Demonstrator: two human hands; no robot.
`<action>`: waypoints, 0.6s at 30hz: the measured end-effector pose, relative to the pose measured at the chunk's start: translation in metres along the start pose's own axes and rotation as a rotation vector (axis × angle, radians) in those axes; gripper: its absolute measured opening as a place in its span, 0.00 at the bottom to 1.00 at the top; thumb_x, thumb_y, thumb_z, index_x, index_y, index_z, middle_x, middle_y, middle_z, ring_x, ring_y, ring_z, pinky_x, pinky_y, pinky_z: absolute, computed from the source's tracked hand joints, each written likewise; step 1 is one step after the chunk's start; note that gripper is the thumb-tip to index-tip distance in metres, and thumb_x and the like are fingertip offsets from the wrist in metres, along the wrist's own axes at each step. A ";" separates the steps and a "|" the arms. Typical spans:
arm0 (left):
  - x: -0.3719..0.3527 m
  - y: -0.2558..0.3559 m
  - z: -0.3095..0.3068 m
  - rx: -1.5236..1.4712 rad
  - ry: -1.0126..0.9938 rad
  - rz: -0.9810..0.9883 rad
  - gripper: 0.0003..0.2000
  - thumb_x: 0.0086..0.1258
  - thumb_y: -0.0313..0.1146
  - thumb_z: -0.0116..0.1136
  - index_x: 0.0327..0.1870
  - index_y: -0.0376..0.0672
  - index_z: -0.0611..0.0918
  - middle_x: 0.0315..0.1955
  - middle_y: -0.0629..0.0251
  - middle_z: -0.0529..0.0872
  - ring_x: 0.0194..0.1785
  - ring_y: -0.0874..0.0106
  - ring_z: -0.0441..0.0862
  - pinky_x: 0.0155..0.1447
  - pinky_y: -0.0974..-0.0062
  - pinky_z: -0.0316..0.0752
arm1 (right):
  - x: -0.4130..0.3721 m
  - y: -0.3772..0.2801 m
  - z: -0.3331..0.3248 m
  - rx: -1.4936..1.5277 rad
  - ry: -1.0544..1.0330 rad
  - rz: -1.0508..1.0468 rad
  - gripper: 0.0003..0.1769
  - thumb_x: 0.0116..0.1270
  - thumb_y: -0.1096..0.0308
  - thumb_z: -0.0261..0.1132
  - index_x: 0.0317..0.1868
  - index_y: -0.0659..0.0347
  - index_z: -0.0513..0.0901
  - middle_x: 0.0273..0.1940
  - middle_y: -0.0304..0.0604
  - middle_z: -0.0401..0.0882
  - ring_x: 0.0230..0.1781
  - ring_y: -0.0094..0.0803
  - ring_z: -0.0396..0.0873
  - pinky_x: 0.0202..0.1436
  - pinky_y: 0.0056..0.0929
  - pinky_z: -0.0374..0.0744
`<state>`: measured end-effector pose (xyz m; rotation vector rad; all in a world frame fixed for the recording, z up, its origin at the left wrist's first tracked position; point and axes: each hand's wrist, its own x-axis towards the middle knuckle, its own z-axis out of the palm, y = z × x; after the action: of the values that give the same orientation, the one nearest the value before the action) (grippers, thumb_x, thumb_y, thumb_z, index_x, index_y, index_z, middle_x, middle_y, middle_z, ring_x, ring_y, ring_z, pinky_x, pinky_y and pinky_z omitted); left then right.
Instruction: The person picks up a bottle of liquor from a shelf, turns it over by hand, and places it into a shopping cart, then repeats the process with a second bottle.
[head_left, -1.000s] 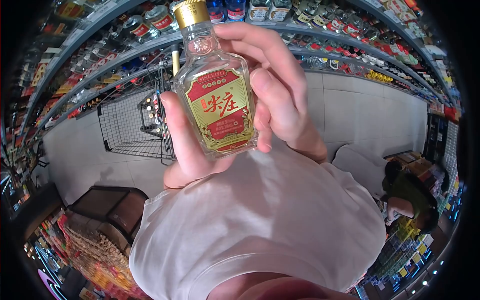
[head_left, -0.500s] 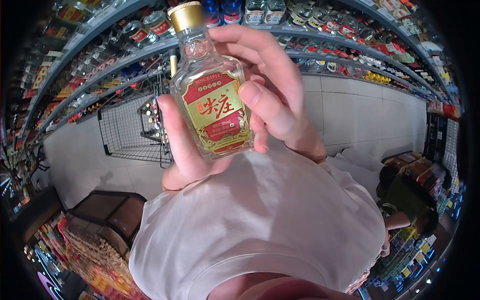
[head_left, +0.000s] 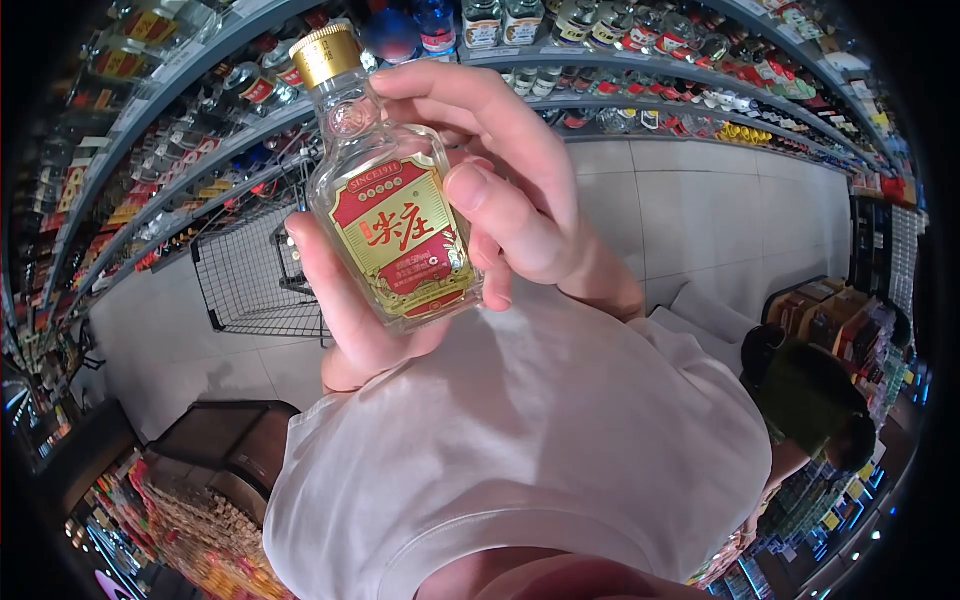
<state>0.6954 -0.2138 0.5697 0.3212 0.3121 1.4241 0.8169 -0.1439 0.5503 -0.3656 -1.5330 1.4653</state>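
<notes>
A small clear glass liquor bottle (head_left: 400, 235) with a gold screw cap and a red and gold label is held up in front of my chest. It leans a little to the left, label facing me. My left hand (head_left: 350, 310) cradles its lower part, the thumb along the left side and the other fingers mostly hidden behind the glass. From the right, my right hand (head_left: 525, 185) grips the bottle, its thumb on the label's edge and its index finger reaching up to the neck.
A wire shopping cart (head_left: 250, 265) stands on the tiled floor to the left. Curving across the back are shelves (head_left: 640, 70) full of bottles. Another person in dark green (head_left: 805, 395) is at the lower right. A brown display stand (head_left: 225, 440) sits at the lower left.
The bottle and both hands have shifted left and slightly down in view, and the bottle leans a bit more. Both hands keep their hold.
</notes>
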 end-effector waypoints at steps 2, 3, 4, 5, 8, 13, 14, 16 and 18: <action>0.000 0.000 0.001 -0.030 0.019 0.017 0.53 0.66 0.81 0.25 0.68 0.35 0.68 0.38 0.49 0.81 0.29 0.63 0.80 0.31 0.69 0.76 | 0.002 0.008 0.000 -0.018 0.009 -0.158 0.26 0.73 0.69 0.55 0.70 0.68 0.68 0.59 0.58 0.82 0.16 0.17 0.75 0.24 0.19 0.79; 0.000 0.002 -0.001 -0.033 0.002 0.004 0.53 0.66 0.81 0.25 0.68 0.34 0.68 0.38 0.49 0.81 0.29 0.63 0.80 0.31 0.69 0.76 | 0.003 0.008 0.000 -0.017 0.009 -0.157 0.26 0.73 0.69 0.55 0.70 0.68 0.68 0.59 0.58 0.82 0.16 0.17 0.75 0.24 0.19 0.79; -0.001 0.001 -0.001 -0.035 -0.015 -0.008 0.53 0.67 0.81 0.24 0.68 0.34 0.68 0.38 0.50 0.81 0.29 0.63 0.80 0.31 0.69 0.76 | 0.001 0.006 0.000 -0.008 0.011 -0.142 0.26 0.73 0.69 0.55 0.70 0.68 0.68 0.59 0.58 0.82 0.16 0.17 0.75 0.24 0.19 0.79; -0.001 0.001 -0.001 -0.035 -0.015 -0.008 0.53 0.67 0.81 0.24 0.68 0.34 0.68 0.38 0.50 0.81 0.29 0.63 0.80 0.31 0.69 0.76 | 0.001 0.006 0.000 0.000 0.013 -0.126 0.27 0.73 0.69 0.55 0.70 0.68 0.68 0.59 0.58 0.82 0.17 0.16 0.75 0.24 0.19 0.79; 0.000 0.003 -0.002 -0.028 -0.002 -0.007 0.53 0.66 0.81 0.24 0.68 0.34 0.68 0.37 0.50 0.81 0.29 0.63 0.80 0.31 0.69 0.76 | 0.005 0.011 0.001 -0.011 0.011 -0.188 0.26 0.73 0.69 0.55 0.70 0.68 0.69 0.59 0.59 0.82 0.16 0.16 0.75 0.23 0.19 0.78; 0.001 0.004 -0.008 0.078 -0.026 -0.013 0.53 0.66 0.81 0.23 0.66 0.34 0.70 0.35 0.52 0.81 0.28 0.63 0.80 0.30 0.70 0.76 | 0.005 0.010 0.001 -0.012 0.011 -0.151 0.26 0.73 0.69 0.55 0.70 0.68 0.69 0.59 0.59 0.82 0.16 0.16 0.74 0.25 0.19 0.79; 0.001 0.005 -0.008 0.078 -0.026 -0.013 0.53 0.66 0.81 0.23 0.66 0.34 0.70 0.35 0.52 0.81 0.28 0.63 0.80 0.30 0.70 0.76 | 0.005 0.012 0.002 -0.010 0.015 -0.149 0.26 0.73 0.69 0.55 0.70 0.68 0.69 0.59 0.59 0.82 0.16 0.16 0.74 0.25 0.20 0.79; 0.001 0.005 -0.008 0.011 -0.027 0.003 0.53 0.66 0.82 0.23 0.65 0.34 0.71 0.34 0.53 0.82 0.29 0.63 0.81 0.29 0.70 0.77 | 0.006 0.012 0.002 -0.019 0.018 -0.157 0.27 0.72 0.70 0.55 0.70 0.68 0.69 0.59 0.59 0.82 0.16 0.16 0.73 0.25 0.20 0.79; 0.002 0.005 -0.010 0.013 -0.034 0.001 0.53 0.67 0.81 0.23 0.66 0.34 0.71 0.37 0.52 0.82 0.30 0.63 0.81 0.29 0.69 0.78 | 0.007 0.009 0.001 -0.028 0.021 -0.166 0.27 0.71 0.71 0.56 0.70 0.68 0.69 0.59 0.59 0.82 0.15 0.16 0.72 0.26 0.20 0.79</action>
<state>0.6868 -0.2109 0.5621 0.3562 0.2936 1.4166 0.8098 -0.1371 0.5453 -0.2627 -1.5304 1.3084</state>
